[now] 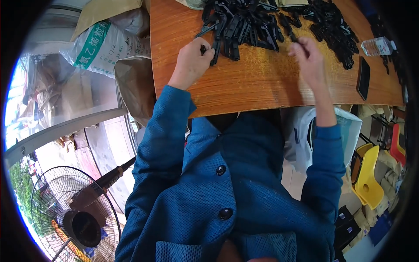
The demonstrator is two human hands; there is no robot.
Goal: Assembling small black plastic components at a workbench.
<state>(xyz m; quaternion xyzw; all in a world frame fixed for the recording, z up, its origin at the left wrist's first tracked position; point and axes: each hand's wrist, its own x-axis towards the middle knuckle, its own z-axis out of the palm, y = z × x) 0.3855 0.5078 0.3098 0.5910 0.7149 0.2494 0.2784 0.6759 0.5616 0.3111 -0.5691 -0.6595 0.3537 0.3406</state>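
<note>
My left hand (192, 62) is closed over the wooden table (257, 87), with a small black plastic part (203, 49) showing between its fingers. Just beyond it lies a heap of long, narrow black plastic parts (238, 32). At the heap's right side, the bent fingers of my right hand (310, 61) close on the near end of a slim black plastic piece (288, 27). The exact kind of these parts cannot be made out.
A second pile of black parts (334, 32) lies at the right. Near it are a clear bottle (378, 46) on its side and a black phone (363, 78). White sacks (102, 50) stand left of the table, a fan (78, 218) lower left. A yellow chair (369, 179) is at the right.
</note>
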